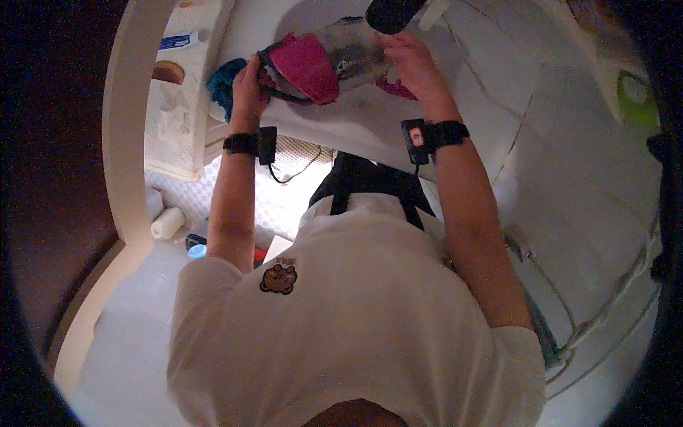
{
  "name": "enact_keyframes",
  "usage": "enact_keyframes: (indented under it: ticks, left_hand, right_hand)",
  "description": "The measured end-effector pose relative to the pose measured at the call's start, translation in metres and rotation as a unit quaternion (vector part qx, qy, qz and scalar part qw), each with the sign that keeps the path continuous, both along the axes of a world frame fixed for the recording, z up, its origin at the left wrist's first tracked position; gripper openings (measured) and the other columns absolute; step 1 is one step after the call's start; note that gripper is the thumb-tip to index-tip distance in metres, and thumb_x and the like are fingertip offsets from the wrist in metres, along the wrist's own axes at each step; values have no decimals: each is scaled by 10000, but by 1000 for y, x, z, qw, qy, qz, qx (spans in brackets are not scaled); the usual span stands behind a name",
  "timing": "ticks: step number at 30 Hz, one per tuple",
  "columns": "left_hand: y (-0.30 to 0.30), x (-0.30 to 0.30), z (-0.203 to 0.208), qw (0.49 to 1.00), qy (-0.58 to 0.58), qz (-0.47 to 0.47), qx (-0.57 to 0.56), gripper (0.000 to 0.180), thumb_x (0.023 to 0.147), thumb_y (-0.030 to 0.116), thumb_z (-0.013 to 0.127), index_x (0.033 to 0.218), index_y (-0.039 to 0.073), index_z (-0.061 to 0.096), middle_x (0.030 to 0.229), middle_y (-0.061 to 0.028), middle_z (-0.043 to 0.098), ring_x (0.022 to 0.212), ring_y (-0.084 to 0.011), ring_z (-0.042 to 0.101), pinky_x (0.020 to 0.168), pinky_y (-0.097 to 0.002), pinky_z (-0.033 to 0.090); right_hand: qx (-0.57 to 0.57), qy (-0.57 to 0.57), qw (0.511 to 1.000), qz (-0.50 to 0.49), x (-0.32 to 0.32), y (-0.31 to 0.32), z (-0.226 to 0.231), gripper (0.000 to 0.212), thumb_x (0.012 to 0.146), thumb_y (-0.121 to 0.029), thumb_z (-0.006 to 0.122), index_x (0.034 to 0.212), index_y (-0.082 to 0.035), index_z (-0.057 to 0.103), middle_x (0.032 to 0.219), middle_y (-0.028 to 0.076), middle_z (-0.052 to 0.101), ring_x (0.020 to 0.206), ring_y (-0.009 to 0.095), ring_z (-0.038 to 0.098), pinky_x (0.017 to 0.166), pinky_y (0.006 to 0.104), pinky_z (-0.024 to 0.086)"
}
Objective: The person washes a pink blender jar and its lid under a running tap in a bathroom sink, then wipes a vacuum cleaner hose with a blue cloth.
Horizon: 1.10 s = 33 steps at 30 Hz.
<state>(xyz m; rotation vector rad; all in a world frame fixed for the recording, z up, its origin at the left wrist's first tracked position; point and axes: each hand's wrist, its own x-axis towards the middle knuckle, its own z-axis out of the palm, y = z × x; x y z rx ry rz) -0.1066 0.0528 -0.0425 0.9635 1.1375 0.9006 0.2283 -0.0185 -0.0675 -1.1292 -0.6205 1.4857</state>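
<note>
A bag-like thing with a bright pink end, a dark looped strap or rim and a see-through body with dark print lies on its side over the white washbasin. My left hand is closed around its dark edge at the pink end. At the other end, my right hand has its fingers bent against the see-through part; the fingertips are blurred. A second bit of pink material shows beneath my right hand. Beside my left hand lies a teal cloth, bunched up.
A dark rounded object hangs over the basin, near my right hand. On the left, a pale ledge carries a blue-and-white tube. A green item is at the right wall, with a hose or cord lower down.
</note>
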Motion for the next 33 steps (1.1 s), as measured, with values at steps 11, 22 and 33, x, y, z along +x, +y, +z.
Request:
enact_keyframes:
  ticks: [11, 22, 33]
  left_hand:
    - [-26, 13, 6, 977, -18, 150, -148, 385, 958, 434, 522, 770, 100, 558, 635, -35, 582, 573, -184, 541, 512, -331, 420]
    - [-33, 18, -12, 894, -274, 196, -296, 231, 995, 340, 485, 914, 141, 571, 711, 23, 541, 591, -97, 480, 585, -271, 438]
    - [-25, 32, -12, 936, -253, 68, -234, 232, 1003, 331, 467, 997, 123, 570, 740, 23, 535, 642, -93, 484, 655, -277, 453]
  right_hand:
    - [-18, -670, 740, -53, -8, -13, 33, 385, 751, -91, 641, 1136, -91, 632, 1154, 99, 642, 1058, 292, 607, 928, 391, 472]
    - [85, -853, 514, 17, 1, 12, 33, 270, 783, -69, 616, 1034, -149, 674, 1037, 97, 654, 1037, 299, 584, 926, 500, 431]
    - [-21, -764, 638, 97, -2, -14, 51, 330, 766, 7, 567, 1057, -103, 677, 1032, 158, 651, 965, 364, 604, 882, 430, 485]
